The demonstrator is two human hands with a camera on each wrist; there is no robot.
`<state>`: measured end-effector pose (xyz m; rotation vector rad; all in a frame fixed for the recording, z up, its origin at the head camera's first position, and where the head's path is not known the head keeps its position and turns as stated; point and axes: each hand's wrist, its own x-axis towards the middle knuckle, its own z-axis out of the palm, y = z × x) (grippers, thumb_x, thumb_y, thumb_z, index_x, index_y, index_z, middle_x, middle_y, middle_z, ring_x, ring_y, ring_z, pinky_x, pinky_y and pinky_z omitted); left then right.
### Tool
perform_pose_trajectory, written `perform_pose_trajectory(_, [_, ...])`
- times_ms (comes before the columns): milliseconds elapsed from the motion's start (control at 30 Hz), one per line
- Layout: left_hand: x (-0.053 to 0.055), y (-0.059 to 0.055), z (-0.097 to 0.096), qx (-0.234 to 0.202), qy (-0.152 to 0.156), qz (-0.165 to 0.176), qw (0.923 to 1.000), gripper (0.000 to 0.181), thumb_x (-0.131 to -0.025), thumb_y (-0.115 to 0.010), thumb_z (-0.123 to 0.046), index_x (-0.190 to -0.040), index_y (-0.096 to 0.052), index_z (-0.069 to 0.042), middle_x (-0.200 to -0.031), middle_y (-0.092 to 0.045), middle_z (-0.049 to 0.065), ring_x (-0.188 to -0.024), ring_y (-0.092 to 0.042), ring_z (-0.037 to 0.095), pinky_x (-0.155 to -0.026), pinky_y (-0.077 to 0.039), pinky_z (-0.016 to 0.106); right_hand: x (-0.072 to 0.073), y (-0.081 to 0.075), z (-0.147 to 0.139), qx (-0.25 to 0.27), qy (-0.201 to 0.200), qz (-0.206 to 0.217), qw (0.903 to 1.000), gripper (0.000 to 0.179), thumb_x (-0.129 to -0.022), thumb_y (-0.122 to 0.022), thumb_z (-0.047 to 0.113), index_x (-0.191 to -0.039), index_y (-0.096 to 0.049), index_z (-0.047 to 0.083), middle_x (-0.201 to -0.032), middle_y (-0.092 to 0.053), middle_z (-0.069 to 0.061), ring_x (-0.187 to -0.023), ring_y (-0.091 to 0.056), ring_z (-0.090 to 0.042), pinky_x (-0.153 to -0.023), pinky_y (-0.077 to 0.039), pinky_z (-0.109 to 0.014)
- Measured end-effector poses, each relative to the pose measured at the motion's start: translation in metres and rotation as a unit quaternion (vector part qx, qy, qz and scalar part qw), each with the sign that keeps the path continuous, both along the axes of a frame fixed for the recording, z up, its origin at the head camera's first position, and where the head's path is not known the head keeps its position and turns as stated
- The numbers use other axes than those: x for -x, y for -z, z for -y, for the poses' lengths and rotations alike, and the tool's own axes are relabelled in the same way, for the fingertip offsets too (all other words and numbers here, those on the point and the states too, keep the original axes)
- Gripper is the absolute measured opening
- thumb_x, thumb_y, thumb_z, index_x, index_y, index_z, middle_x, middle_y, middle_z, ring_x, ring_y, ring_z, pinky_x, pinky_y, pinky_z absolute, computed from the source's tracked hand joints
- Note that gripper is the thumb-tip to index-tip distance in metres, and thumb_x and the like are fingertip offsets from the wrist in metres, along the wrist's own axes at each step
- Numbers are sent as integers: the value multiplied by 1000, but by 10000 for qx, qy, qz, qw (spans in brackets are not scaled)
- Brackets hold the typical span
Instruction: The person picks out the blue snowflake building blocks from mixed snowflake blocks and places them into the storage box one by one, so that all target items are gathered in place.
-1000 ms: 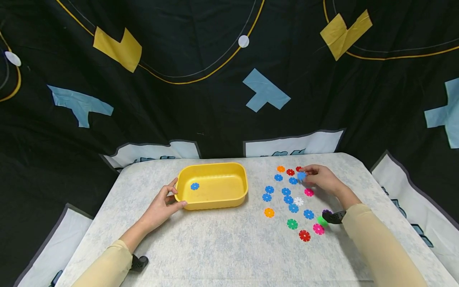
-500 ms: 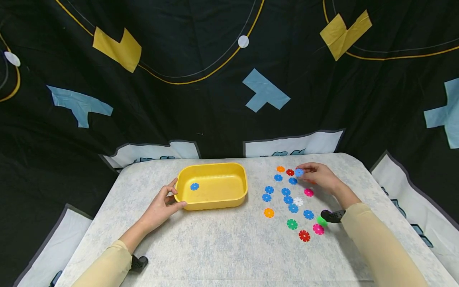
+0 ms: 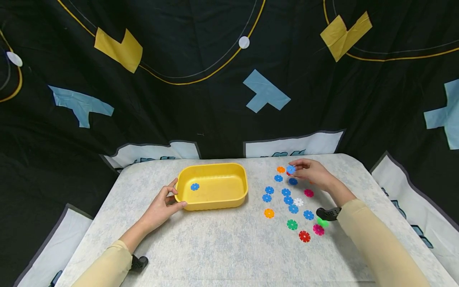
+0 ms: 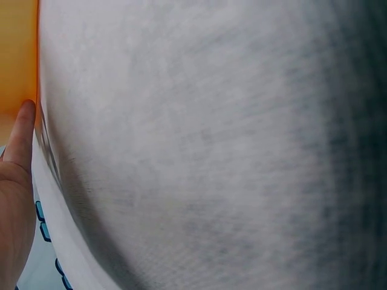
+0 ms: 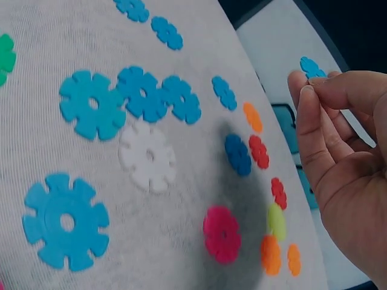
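Note:
A blue snowflake building disc (image 3: 291,170) is pinched between the thumb and fingers of my right hand (image 3: 315,173), raised over the far right of the table. In the right wrist view, that disc (image 5: 312,67) sticks out beyond the fingertips. My left hand (image 3: 161,206) holds the left end of a yellow plastic basin (image 3: 215,205), its thumb at the near corner and its fingers along the left side. Inside the basin lies one blue disc (image 3: 195,186). The left wrist view catches only the thumb (image 4: 22,136) against the basin's edge.
Several loose discs are spread over the right half of the table, among them a white disc (image 3: 298,202), a green disc (image 3: 292,225), an orange disc (image 3: 269,213) and a red disc (image 3: 304,236). A dark curtain (image 3: 201,119) hangs behind the table (image 3: 215,247).
My right hand has shifted left with the blue disc, which now overlaps a red disc in the head view. The left hand and the basin have stayed put.

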<state>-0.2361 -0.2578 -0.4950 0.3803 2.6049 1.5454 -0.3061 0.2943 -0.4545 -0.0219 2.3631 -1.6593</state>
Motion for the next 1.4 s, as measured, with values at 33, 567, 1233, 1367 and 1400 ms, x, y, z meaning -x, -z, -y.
perform_pose_trajectory(33, [0,0,0,4,-4,4,10000,52,-94,-77,-37,-119,-41,-9,-170,-14,-3,-127,-60,31,-107,-46,49,1,-1,2,82,-28,10,10000,52,-96,-72,8,-144,-53,1,-130,-52,-19,-114,-54,-32,-105,-49,-52])
perform_pose_trajectory(567, [-3,-4,-1,77,-19,-174,9998,54,-92,-78,-38,-117,-42,-7,-171,-13,0,-125,-60,35,-98,-53,31,9,-21,53,701,-572,193,9957,46,-98,-68,4,-142,-54,2,-127,-50,-20,-114,-67,-33,-110,-41,-58])
perform_pose_trajectory(1233, [-1,-3,-1,162,-135,-8,9998,62,-90,-79,-47,-119,-40,-8,-170,-14,-5,-130,-57,32,-99,-51,27,15,-32,107,916,-946,358,9906,40,-96,-69,0,-135,-61,4,-125,-56,-19,-108,-69,-31,-99,-54,-43])
perform_pose_trajectory(1367, [-1,-2,-1,112,-111,-26,9999,61,-90,-78,-44,-118,-40,-7,-171,-15,-3,-127,-60,33,-95,-51,22,16,-33,116,912,-1005,405,9899,42,-96,-71,3,-136,-61,5,-126,-57,-18,-108,-68,-30,-107,-46,-52])
perform_pose_trajectory(1400, [-1,-2,0,101,-88,-37,9999,60,-91,-78,-43,-119,-40,-6,-171,-15,-2,-127,-60,33,-94,-51,22,17,-33,119,926,-1016,415,9896,43,-95,-72,3,-137,-61,5,-125,-58,-17,-108,-68,-30,-107,-46,-52])
